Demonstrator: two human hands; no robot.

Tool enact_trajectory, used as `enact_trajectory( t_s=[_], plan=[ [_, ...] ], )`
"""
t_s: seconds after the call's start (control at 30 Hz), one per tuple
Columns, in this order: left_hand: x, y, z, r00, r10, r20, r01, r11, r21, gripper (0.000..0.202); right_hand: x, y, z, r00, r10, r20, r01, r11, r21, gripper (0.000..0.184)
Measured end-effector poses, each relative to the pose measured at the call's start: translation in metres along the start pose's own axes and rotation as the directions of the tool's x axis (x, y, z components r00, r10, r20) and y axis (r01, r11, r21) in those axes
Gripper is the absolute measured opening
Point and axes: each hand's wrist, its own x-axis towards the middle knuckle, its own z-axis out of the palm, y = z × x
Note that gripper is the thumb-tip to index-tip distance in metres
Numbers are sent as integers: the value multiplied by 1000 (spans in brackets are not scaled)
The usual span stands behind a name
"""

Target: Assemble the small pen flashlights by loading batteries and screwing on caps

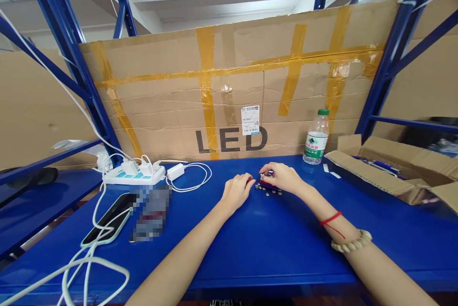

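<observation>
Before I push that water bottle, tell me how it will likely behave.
The bottle may tip if pushed high, being taller than wide. Its clear plastic would probably give under a squeeze. With the green cap on, spilling seems unlikely; how full it is, I can't tell.

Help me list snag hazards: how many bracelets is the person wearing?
2, both on the right forearm: a red cord nearer the right hand, and a beaded bracelet farther up. The left forearm shows none; any beyond the frame edge would be hidden.
</observation>
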Motion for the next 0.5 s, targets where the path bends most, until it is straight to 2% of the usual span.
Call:
enact_trajectory(
  t_s=[0.3,0.4,0.5],
  plan=[
    [1,-1,1,1000,3,16,-3,1000,-18,26,1,2,4,1000,5,-15,-3,992,128,17],
    [2,-2,2,999,22,33,-21,999,-36,25,3,1,6,1000,2,-10,1,963,270,15],
    [2,-3,1,999,38,36,-36,998,-60,24,4,-1,8,1000,-7,22,-4,869,494,23]
  ],
)
